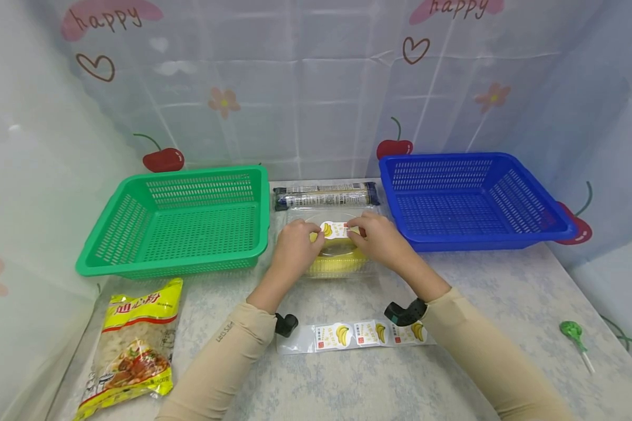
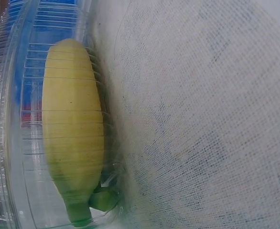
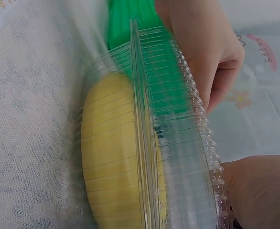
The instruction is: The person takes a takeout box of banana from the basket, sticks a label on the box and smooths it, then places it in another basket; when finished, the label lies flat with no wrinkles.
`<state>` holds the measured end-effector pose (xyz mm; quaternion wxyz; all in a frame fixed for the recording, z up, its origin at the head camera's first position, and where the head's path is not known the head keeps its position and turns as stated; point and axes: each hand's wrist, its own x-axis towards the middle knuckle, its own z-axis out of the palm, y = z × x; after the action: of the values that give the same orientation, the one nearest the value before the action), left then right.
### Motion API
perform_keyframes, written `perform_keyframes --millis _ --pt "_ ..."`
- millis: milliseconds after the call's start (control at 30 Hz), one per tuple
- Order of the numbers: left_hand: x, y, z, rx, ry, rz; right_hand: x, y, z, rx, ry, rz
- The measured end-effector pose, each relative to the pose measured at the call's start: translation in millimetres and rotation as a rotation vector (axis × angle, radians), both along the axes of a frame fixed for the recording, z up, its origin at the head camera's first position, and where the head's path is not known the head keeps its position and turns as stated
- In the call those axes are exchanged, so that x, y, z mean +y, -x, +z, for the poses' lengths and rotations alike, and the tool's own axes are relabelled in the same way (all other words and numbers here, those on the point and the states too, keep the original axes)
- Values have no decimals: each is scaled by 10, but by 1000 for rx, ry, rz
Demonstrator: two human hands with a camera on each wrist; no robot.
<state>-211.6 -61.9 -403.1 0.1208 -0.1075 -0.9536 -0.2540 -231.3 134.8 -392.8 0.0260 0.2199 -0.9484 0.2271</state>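
A clear plastic clamshell box (image 1: 342, 273) with a yellow banana (image 2: 73, 119) inside sits in the middle of the table. Over its lid, both hands hold a white sticker (image 1: 336, 230) printed with bananas. At the sticker's left end, my left hand (image 1: 296, 241) pinches it between thumb and fingers. My right hand (image 1: 381, 238) pinches the opposite end. The ridged wall of the box and the banana's green stem end fill part of the left wrist view. A hand (image 3: 209, 52) shows above the lid in the right wrist view.
A strip of banana stickers (image 1: 358, 335) lies nearer me. Behind the box is a dark-ended packet (image 1: 326, 196). A green basket (image 1: 200, 225) stands left and a blue one (image 1: 447, 210) right. A pasta bag (image 1: 137, 345) lies front left, a green lollipop (image 1: 572, 331) far right.
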Motion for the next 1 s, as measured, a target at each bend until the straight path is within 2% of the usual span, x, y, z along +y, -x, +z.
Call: perform_keyframes --millis 367,600,733,833,1000 --pt "-13 -19 -11 37 9 -14 3 -10 -23 48 -2 19" --pt "-34 -87 -26 147 -35 -55 33 -79 -42 130 67 56" --pt "-59 -171 -13 214 -73 -81 65 -180 -20 185 124 56" --pt "-92 -267 20 230 -93 -82 100 -282 10 208 147 35" --pt "-197 -470 94 193 -69 -36 202 -455 20 198 103 -37"
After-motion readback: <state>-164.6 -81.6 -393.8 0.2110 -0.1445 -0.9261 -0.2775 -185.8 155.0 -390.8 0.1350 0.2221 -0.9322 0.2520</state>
